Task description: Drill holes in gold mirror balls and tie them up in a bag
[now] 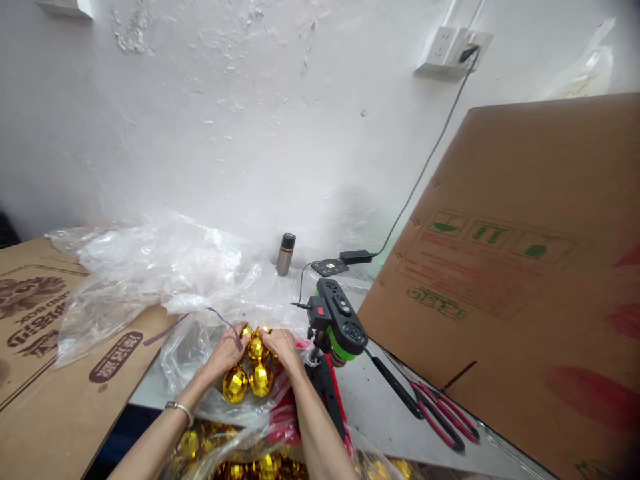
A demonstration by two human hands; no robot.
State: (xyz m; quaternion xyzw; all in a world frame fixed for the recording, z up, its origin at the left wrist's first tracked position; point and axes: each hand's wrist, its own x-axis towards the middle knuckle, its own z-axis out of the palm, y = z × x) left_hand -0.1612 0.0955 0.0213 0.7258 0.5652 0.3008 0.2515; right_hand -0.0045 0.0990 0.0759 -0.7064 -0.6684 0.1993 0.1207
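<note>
Both hands at near tabletop edge, cupped round cluster of gold faceted balls (250, 373). Left hand (227, 350) and right hand (283, 347) press from opposite sides, keeping balls bunched on clear plastic bag (160, 267). Glue gun (337, 320) stands just right on stand; red scissors (440, 413) near right edge.

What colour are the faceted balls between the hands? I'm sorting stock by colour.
Shiny gold, with mirror-like facets; the faceted balls show in the head view.

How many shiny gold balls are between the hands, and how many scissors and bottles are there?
Gold balls between the left hand and right hand: 4 clearly seen
Red scissors: 1
Small bottle: 1
Total: 6
</note>
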